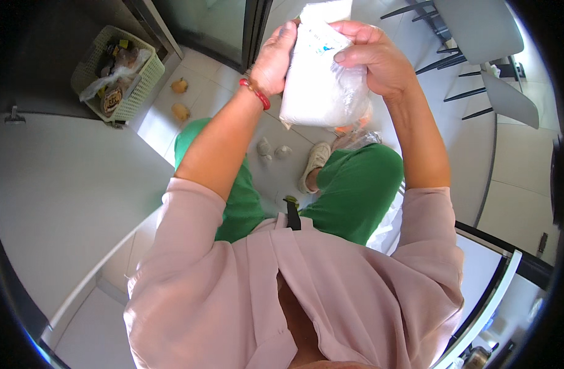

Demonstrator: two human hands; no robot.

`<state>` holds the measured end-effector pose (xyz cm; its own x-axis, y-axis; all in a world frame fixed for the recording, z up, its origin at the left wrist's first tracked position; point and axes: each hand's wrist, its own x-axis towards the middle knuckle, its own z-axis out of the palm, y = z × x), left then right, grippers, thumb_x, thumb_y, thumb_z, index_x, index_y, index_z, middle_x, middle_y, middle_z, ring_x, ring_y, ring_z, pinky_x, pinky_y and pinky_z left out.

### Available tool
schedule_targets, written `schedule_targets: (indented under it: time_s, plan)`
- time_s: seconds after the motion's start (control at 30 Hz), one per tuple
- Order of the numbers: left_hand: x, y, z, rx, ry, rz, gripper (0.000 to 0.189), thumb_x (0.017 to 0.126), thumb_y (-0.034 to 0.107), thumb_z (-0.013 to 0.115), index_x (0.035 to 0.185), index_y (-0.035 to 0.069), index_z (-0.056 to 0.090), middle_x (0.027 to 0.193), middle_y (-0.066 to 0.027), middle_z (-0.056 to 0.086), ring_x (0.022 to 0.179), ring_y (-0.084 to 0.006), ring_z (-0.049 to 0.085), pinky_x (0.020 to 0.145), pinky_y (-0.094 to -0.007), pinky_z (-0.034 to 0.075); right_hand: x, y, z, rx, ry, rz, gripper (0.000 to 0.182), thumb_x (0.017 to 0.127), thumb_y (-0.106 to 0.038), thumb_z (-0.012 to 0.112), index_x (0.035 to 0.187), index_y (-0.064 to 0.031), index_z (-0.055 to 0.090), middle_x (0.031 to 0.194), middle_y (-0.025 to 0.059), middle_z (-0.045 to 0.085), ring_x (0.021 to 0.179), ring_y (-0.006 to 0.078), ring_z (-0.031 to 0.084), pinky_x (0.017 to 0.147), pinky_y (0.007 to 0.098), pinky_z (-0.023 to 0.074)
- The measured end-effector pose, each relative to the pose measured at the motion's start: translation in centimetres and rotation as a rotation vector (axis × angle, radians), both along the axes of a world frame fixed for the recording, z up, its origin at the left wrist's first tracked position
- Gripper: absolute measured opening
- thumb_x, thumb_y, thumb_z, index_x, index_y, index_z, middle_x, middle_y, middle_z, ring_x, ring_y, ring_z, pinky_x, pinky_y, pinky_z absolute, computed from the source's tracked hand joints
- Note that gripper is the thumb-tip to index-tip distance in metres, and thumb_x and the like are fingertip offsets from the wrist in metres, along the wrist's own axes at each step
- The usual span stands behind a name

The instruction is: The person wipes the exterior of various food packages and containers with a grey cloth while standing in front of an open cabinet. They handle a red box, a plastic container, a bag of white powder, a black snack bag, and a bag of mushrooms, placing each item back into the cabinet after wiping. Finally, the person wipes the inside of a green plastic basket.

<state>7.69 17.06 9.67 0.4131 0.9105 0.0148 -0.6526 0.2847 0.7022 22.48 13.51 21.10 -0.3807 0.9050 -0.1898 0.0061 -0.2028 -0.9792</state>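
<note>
In the head view, a clear plastic bag of white contents [325, 92] is held up in front of me, its upper part folded over and bearing print. My left hand [275, 57] grips its left edge, thumb upward; a red bracelet is on that wrist. My right hand [379, 57] pinches the folded plastic at the upper right between thumb and fingers. What the white contents are, I cannot tell. Behind the bag, something orange and a crumpled clear plastic bag [360, 138] lie low near my right knee.
At the upper left, a pale green plastic basket [148, 80] holds packages inside an open cabinet, whose door [69, 184] stands at the left. Two yellowish potato-like items [180, 112] and several small pale items [264, 146] lie on the tiled floor. Grey chairs [480, 27] stand at the upper right.
</note>
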Motion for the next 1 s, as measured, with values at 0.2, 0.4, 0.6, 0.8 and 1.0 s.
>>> schedule_targets:
  time_s: [0.2,0.4,0.6,0.8,1.0]
  plan:
    - [-1.0,-3.1,1.4,-0.260,-0.535,-0.435,0.063,0.087,0.056,0.038,0.128,0.008,0.041,0.124,-0.0084,0.051,0.109,-0.0225,0.052,0.092,-0.0374,0.043,0.6,0.0,0.0,0.060,0.287,-0.085,0.044,0.070,0.006,0.053,0.114,0.0063,0.051,0.102,0.0125,0.061,0.089,0.0198,0.060,0.082,0.0291,0.0477]
    - [0.3,-3.9,0.7,-0.363,-0.614,-0.374,0.052,0.090,0.043,0.041,0.126,0.006,0.045,0.122,-0.0091,0.052,0.109,-0.0234,0.052,0.093,-0.0384,0.043,0.3,0.4,-2.1,0.067,0.211,-0.475,0.032,0.075,-0.004,0.060,0.105,0.0044,0.053,0.093,0.0119,0.059,0.085,0.0201,0.059,0.076,0.0302,0.0491]
    - [-0.5,-3.1,1.2,-0.368,-0.759,-0.393,0.043,0.090,0.027,0.041,0.125,0.003,0.045,0.125,-0.0127,0.050,0.111,-0.0270,0.051,0.097,-0.0405,0.039,0.8,-1.2,-5.3,0.144,0.326,-0.592,0.048,0.088,-0.027,0.047,0.124,0.0029,0.041,0.120,0.0122,0.051,0.110,0.0225,0.049,0.092,0.0334,0.0398]
    - [-0.5,-1.5,0.7,-0.367,-0.396,0.000,0.030,0.083,0.013,0.058,0.111,0.003,0.052,0.111,-0.0115,0.057,0.101,-0.0232,0.056,0.082,-0.0382,0.050,-0.2,-3.6,-6.1,0.021,0.294,-0.315,0.060,0.089,-0.039,0.049,0.130,0.0014,0.033,0.126,0.0126,0.047,0.115,0.0243,0.046,0.096,0.0352,0.0375]
    - [1.2,-2.5,0.8,0.077,-0.013,0.091,0.037,0.079,0.008,0.066,0.112,-0.001,0.053,0.103,-0.0078,0.060,0.089,-0.0145,0.059,0.077,-0.0293,0.050,1.6,-1.3,-8.8,-0.105,0.476,-0.329,0.053,0.085,-0.034,0.058,0.123,-0.0019,0.042,0.114,0.0100,0.054,0.101,0.0210,0.055,0.085,0.0334,0.0473]
